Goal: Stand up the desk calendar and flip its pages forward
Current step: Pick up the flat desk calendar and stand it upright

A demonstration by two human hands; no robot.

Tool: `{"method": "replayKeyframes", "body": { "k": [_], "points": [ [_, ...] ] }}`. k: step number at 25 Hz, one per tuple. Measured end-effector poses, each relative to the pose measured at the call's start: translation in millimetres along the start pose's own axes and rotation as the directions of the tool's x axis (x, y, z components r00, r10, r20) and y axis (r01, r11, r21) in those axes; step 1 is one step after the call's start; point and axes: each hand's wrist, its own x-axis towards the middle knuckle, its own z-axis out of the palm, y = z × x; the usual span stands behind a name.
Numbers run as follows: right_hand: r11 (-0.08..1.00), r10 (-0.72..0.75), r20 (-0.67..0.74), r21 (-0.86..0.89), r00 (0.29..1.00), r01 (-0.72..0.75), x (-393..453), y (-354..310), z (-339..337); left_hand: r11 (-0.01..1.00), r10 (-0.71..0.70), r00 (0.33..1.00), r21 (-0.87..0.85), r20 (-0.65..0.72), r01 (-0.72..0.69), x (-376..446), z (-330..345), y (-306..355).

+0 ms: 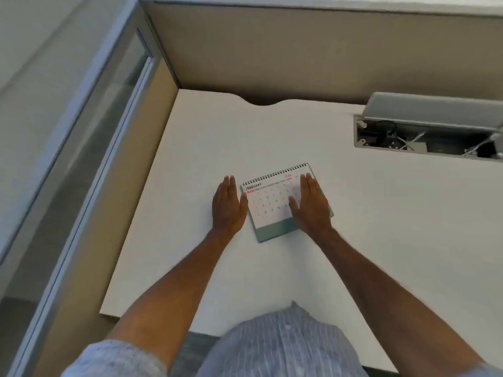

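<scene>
The calendar (275,205) lies flat on the tabletop (353,240), left hand (227,206) beside it, right hand (310,206) on it, fingers pressed together; light and stiff, probably best lifted by the far spiral edge.

A white table (381,240) carries an open cable tray (424,140) at far right, beige partitions (299,50) behind.

White desk (381,240) carries a flat calendar (272,205).

An office cubicle: white desk (272,131), beige partition panels (299,50), open cable tray (427,137) in the desktop.
</scene>
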Motion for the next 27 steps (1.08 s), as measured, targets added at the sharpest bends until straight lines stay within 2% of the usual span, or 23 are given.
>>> {"method": "replayKeyframes", "body": {
  "k": [4,8,10,12,13,21,23,25,27],
  "points": [
    [0.994,0.109,0.037,0.024,0.993,-0.110,-2.1,15.9,12.2,0.976,-0.120,0.989,-0.169,0.086,0.133,-2.8,16.1,8.7],
    [0.930,0.326,0.004,0.178,0.945,-0.322,1.6,32.0,16.4,0.904,-0.221,0.961,-0.334,0.169,0.267,3.9,24.8,13.9],
    [0.901,0.393,-0.008,0.201,0.919,-0.384,0.5,36.1,18.5,0.793,-0.294,0.927,-0.482,0.234,0.373,6.7,27.2,14.3],
    [0.891,0.425,0.000,0.176,0.905,-0.418,4.2,38.4,18.5,0.608,-0.376,0.860,-0.608,0.345,0.510,8.6,25.4,15.3],
    [0.877,0.450,0.016,0.183,0.893,-0.445,9.4,40.3,17.2,0.550,-0.397,0.836,-0.631,0.378,0.547,10.9,24.4,14.0],
    [0.651,0.603,0.126,0.494,0.788,-0.577,27.6,48.3,5.9,0.476,-0.383,0.817,-0.666,0.430,0.574,11.1,24.3,16.4],
    [0.554,0.615,0.187,0.589,0.766,-0.588,26.7,47.0,2.0,0.457,-0.384,0.812,-0.673,0.440,0.581,10.6,24.1,17.7],
    [0.469,0.590,0.242,0.675,0.771,-0.570,25.4,45.7,-5.4,0.445,-0.385,0.807,-0.676,0.448,0.587,8.9,22.7,19.0],
    [0.446,0.546,0.279,0.702,0.790,-0.556,21.9,44.4,-16.2,0.439,-0.377,0.807,-0.680,0.454,0.587,7.6,20.8,17.8]
  ]
}}
